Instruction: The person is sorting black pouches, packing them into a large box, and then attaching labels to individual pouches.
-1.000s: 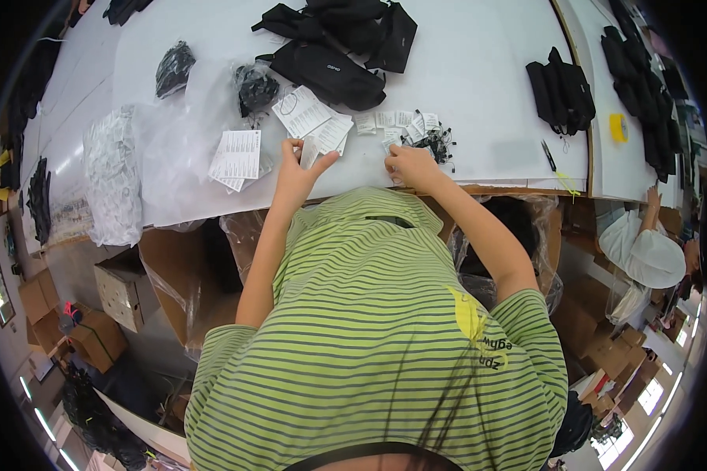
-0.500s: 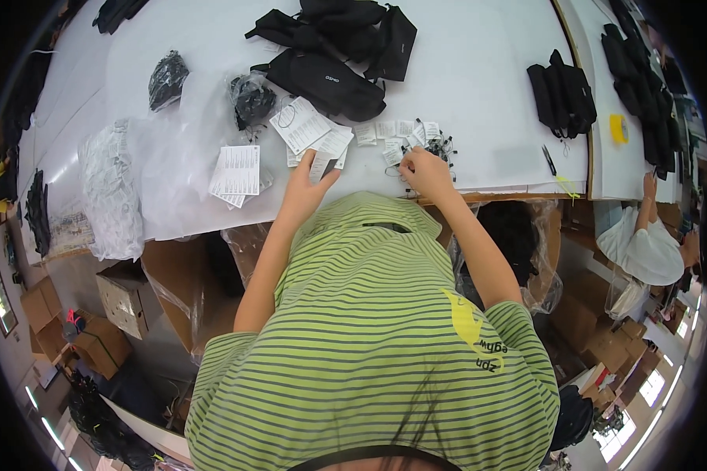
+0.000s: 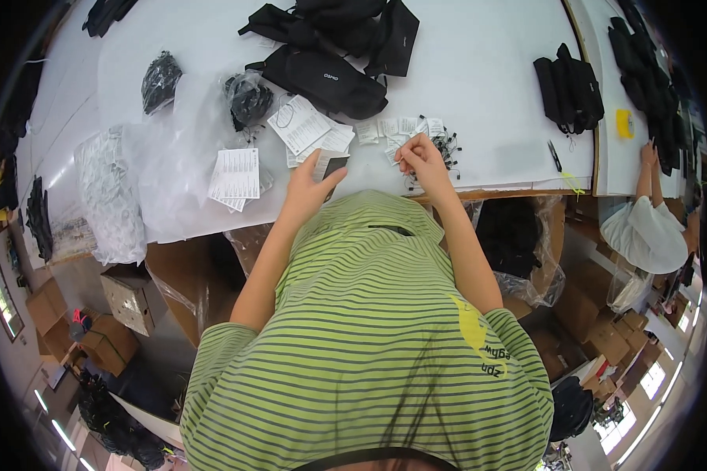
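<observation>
My left hand [image 3: 309,187] is closed on a small black-and-white card [image 3: 334,166], gripped between thumb and fingers above the table's near edge. Just beyond it lie overlapping white printed sheets [image 3: 300,125]. My right hand [image 3: 426,165] is raised with thumb and forefinger pinched together; whatever is between them is too small to make out. Next to that hand spreads a cluster of thin black cords with small black ends [image 3: 449,149]. Small white printed packets [image 3: 408,125] lie beyond its fingertips.
Black fabric bags [image 3: 322,78] lie at the table's far side, others [image 3: 569,94] at right. Plastic-wrapped black bundles [image 3: 249,98], printed sheets [image 3: 236,174] and clear plastic bags [image 3: 110,192] cover the left. A black pen-like tool [image 3: 554,156] lies right. Another person [image 3: 644,233] works at far right.
My left hand has drawn the card away from the printed sheets, toward me, and its dark part now shows more. My right hand has risen slightly off the cords, still pinched.
</observation>
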`<action>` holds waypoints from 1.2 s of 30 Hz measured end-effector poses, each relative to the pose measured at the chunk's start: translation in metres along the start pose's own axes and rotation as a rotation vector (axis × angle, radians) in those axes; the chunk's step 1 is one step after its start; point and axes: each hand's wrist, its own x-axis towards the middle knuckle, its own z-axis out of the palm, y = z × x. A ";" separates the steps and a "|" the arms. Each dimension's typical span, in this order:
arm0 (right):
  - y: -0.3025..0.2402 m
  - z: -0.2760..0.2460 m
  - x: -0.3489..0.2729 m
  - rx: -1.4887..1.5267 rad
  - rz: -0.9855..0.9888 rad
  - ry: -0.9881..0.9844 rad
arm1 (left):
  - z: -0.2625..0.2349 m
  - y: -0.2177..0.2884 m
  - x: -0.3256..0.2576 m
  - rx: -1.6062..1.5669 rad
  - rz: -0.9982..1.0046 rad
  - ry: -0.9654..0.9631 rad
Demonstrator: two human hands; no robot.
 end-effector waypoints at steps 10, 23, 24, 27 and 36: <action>-0.073 0.054 -0.046 -0.448 -0.227 0.084 | 0.002 0.052 -0.021 -0.045 0.169 0.035; -0.078 0.083 -0.063 -0.567 -0.350 0.021 | 0.001 0.072 -0.041 -0.055 0.215 0.133; -0.076 0.083 -0.062 -0.429 -0.308 0.029 | 0.000 0.072 -0.041 -0.049 0.186 0.115; -0.061 0.082 -0.055 -0.217 -0.308 0.042 | -0.002 0.070 -0.037 -0.022 0.214 0.110; -0.082 0.083 -0.060 -0.536 -0.432 0.081 | 0.005 0.081 -0.035 0.010 0.258 0.137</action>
